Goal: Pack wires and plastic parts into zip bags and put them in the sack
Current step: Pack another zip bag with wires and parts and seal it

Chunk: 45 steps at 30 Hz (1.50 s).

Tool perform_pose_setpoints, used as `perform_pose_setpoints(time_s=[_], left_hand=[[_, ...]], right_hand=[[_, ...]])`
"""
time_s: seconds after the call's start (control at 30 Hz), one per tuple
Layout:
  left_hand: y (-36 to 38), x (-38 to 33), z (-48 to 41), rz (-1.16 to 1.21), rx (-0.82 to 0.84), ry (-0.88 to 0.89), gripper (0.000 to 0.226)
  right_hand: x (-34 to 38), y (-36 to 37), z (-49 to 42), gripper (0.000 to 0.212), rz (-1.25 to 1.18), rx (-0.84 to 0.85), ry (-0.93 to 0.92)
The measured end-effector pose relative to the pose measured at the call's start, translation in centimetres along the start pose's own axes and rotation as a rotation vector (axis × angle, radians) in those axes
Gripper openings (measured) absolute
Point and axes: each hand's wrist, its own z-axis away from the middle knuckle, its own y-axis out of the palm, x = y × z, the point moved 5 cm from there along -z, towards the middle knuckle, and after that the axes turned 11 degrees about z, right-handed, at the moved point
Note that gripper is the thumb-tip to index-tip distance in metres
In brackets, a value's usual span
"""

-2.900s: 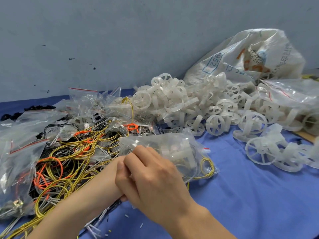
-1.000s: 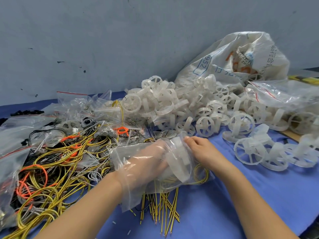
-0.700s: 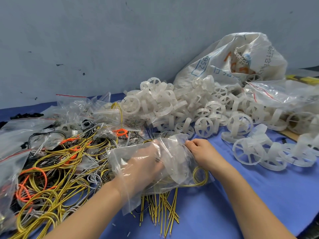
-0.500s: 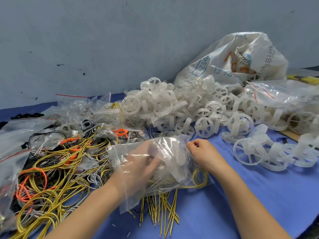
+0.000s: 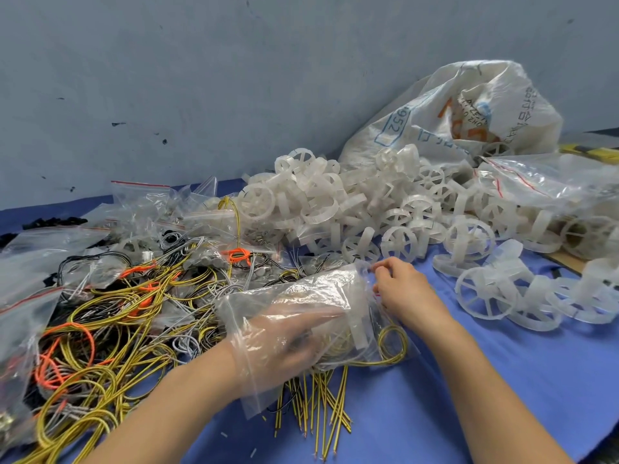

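One view: head camera, looking down over both forearms.
Left hand (image 5: 284, 339): wrist-deep inside bag (image 5: 315, 293), seen through the film. Fingers looked stretched toward the far end; whether they held wires (image 5: 318, 406) could not be told.
Right hand (image 5: 400, 289): thumb and fingertips pinched the bag's far edge.
Bag: lay on cloth (image 5: 485, 396), touching wire heap (image 5: 110, 316), mouth toward the person. White part (image 5: 356, 326) and yellow loops were inside.
Wire ends: straight yellow tips poked out at the near edge, beside the wrist.
Sack (image 5: 469, 105): far right by the wall, well apart from the bag, behind parts heap (image 5: 318, 202).
Risk, zip: protruding tips would likely stop the seal closing.
Risk, withdrawal: the hand coming out could drag loops along.
Risk, film: a hard push might puncture it on tips.
Risk, lift: heap wires could snag.
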Motion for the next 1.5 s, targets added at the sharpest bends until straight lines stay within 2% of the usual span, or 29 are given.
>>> perform_pose_setpoints(time_s=[0.1,0.17,0.23,0.33,0.5,0.7,0.8,0.9,1.03,1.2,1.5], left_hand=[[0.0,1.1,0.6,0.116,0.020,-0.076,0.036],[-0.8,1.8,1.5,0.338,-0.051,-0.248,0.030],[-1.7,2.6,3.3,0.505,-0.171,-0.452,0.035],[-3.4,2.2,5.7,0.592,-0.277,-0.448,0.024],[-6.2,3.3,12.0,0.800,-0.570,-0.513,0.027],[-10.3,4.9,17.0,0.528,-0.844,-0.516,0.028],[-11.3,5.0,17.5,0.338,-0.914,-0.561,0.035],[-11.5,4.1,17.5,0.075,-0.856,-0.602,0.026],[-11.9,3.4,17.3,-0.212,-0.792,-0.590,0.026],[-12.0,4.1,17.4,-0.240,-0.771,-0.630,0.023],[-10.5,4.7,16.5,-0.300,-0.625,-0.617,0.025]], right_hand=[[1.2,-1.5,0.6,0.028,-0.114,-0.158,-0.026],[2.9,-2.2,1.4,0.027,-0.162,-0.266,-0.086],[5.5,-2.4,2.9,0.025,-0.156,-0.350,-0.206],[9.7,-1.3,5.7,0.024,-0.051,-0.387,-0.443],[13.5,2.6,9.5,0.032,0.200,-0.335,-0.679],[14.0,5.4,10.6,0.039,0.304,-0.291,-0.724],[13.7,7.2,10.7,0.039,0.403,-0.262,-0.730],[13.1,9.1,10.5,0.036,0.509,-0.182,-0.726],[12.9,10.0,10.2,0.038,0.550,-0.146,-0.719],[12.6,9.9,10.4,0.034,0.533,-0.182,-0.703],[12.5,10.1,10.5,0.047,0.532,-0.137,-0.720]])
